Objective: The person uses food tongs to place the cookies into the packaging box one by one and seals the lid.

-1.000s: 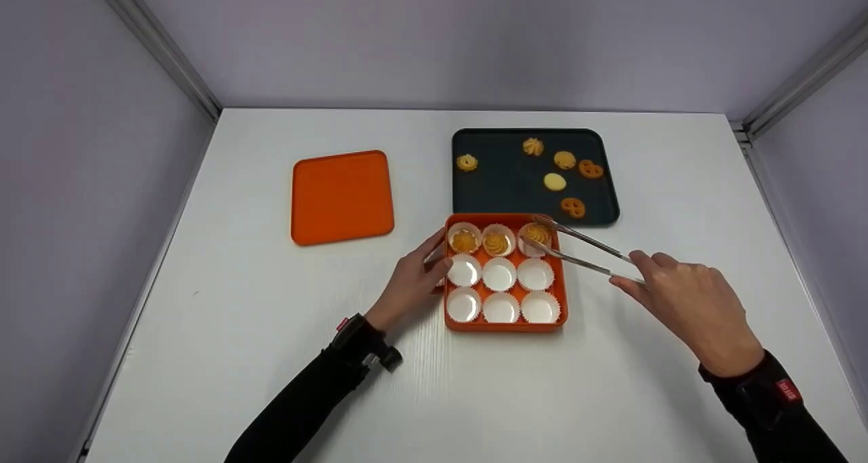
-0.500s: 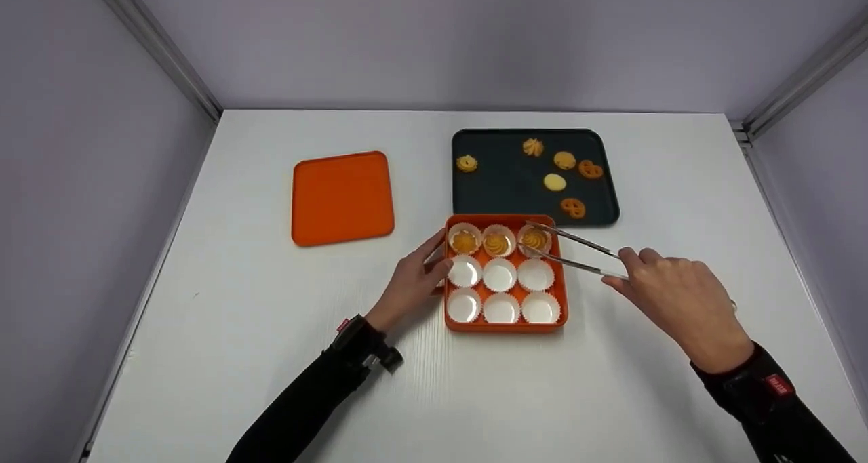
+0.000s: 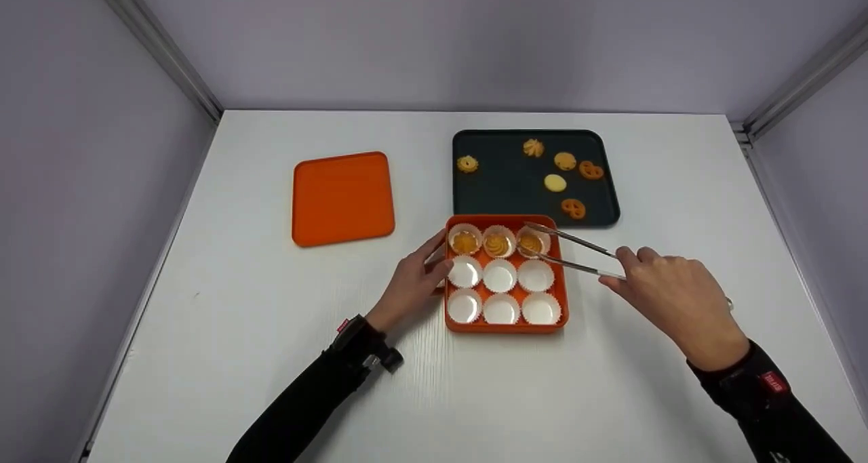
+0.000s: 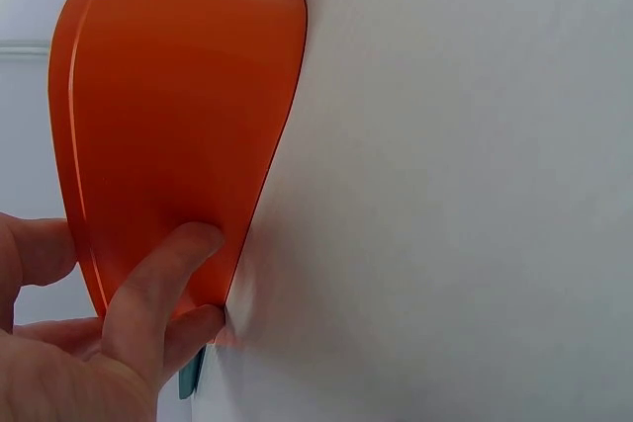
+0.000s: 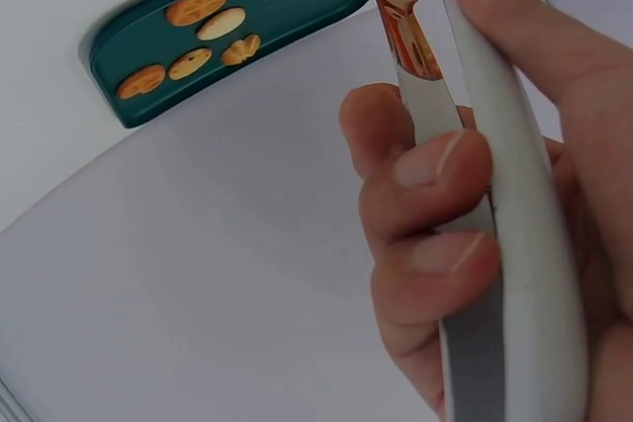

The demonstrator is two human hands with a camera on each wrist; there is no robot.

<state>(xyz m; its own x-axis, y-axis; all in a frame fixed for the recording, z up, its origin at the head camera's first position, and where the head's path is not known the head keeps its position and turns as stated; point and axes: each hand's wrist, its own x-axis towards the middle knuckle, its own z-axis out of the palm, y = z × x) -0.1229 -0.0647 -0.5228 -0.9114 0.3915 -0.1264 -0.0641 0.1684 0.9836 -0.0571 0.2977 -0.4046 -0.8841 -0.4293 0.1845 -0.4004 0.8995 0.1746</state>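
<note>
An orange box (image 3: 507, 329) holds white paper cups in rows. Swirled cookies sit in the back-row cups, one of them a piped cookie (image 3: 497, 245). My left hand (image 3: 412, 280) grips the box's left wall, fingers against its outer face and a digit at the rim. In my right hand (image 3: 678, 297) is a pair of metal tongs (image 3: 583, 268) with pale handles, the fingers curled round them. The tong tips are apart, at either side of the cookie (image 3: 530, 245) in the back right cup. Whether they touch it I cannot tell.
Behind the box lies a dark green tray (image 3: 502, 195) with several cookies, including a pretzel cookie (image 3: 573, 209). To the left on the white table (image 3: 237, 327) is a flat orange lid or tray (image 3: 343, 198). Pale walls (image 3: 434, 43) enclose the table.
My right hand and the tongs have shifted slightly left. The cookie in the back right cup sits a little further left and lower. My left hand and the box stay put.
</note>
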